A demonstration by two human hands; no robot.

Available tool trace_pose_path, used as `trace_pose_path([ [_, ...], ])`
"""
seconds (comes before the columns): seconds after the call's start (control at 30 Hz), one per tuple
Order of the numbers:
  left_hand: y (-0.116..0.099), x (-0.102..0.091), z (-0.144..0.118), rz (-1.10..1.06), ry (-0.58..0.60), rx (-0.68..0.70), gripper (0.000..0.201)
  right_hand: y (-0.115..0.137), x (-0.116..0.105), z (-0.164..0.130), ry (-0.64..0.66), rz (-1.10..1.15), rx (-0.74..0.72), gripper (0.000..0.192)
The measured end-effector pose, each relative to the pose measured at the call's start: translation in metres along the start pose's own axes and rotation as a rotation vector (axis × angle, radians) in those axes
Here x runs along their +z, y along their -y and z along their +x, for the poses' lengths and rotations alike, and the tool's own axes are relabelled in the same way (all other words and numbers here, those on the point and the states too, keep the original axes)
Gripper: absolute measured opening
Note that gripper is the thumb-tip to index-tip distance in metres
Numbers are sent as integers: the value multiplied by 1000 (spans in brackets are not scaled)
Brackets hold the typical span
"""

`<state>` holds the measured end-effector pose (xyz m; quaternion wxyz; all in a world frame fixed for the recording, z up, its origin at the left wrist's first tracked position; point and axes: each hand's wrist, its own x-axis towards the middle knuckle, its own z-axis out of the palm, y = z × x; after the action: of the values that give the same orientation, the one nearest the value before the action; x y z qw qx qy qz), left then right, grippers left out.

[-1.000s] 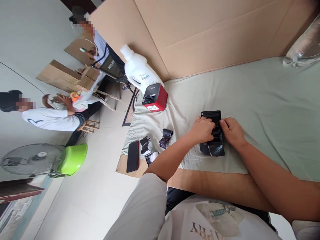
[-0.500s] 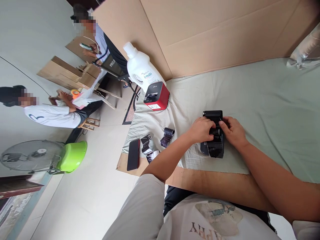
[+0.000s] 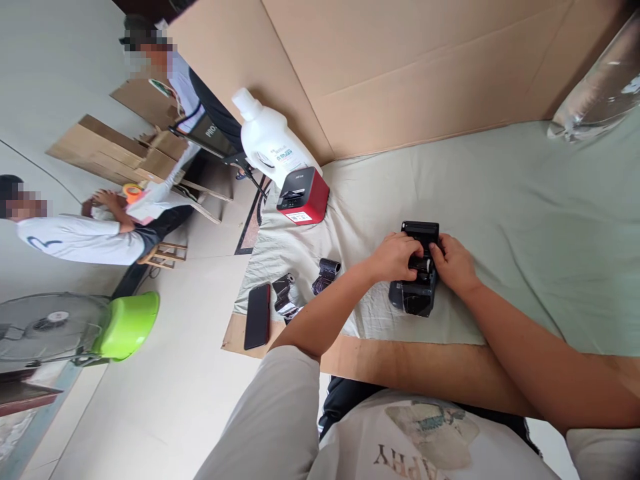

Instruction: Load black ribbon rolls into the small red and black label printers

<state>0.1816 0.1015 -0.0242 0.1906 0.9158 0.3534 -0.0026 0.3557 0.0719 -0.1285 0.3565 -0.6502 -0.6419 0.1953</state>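
Observation:
On the cloth lies a small black handheld printer (image 3: pixel 396 295) with its lid (image 3: pixel 420 229) raised. A black roll (image 3: pixel 423 265) with a pale end sits in its bay, and a glossy black strip (image 3: pixel 419 303) hangs from it over the printer's near part. My left hand (image 3: pixel 397 257) reaches in from the left, its fingers curled closed on the roll; their tips are partly hidden. My right hand (image 3: pixel 456 263) grips the printer's right side, the thumb at the bay's edge beside the roll.
Left of the printer lie two unrolled black rolls, one (image 3: pixel 327 272) nearer and another (image 3: pixel 285 293) beside a phone (image 3: pixel 257 317). Behind stand a red-and-black box-shaped printer (image 3: pixel 315 200) and a white jug (image 3: pixel 273 137) against a cardboard wall (image 3: pixel 390 80). Two people are beyond the table's left side.
The camera view has turned slightly, so the table things appear further left. Both hands stay at the printer in nearly the same hold, and the roll's pale end shows more clearly.

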Motion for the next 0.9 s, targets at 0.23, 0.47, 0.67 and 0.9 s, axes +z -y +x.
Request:
trace_pose_path([
  [0.23, -3, -4, 4, 93, 81, 71, 38, 2, 1, -1, -23, 12, -30, 36],
  [0.47, -4, -8, 6, 48, 93, 145, 33, 3, 0, -1, -10, 10, -25, 35],
  [0.67, 1, -11, 8, -56, 91, 167, 32, 3, 1, -2, -13, -7, -28, 35],
  [0.9, 3, 0, 2, -100, 25, 83, 34, 4, 0, 0, 4, -4, -25, 36],
])
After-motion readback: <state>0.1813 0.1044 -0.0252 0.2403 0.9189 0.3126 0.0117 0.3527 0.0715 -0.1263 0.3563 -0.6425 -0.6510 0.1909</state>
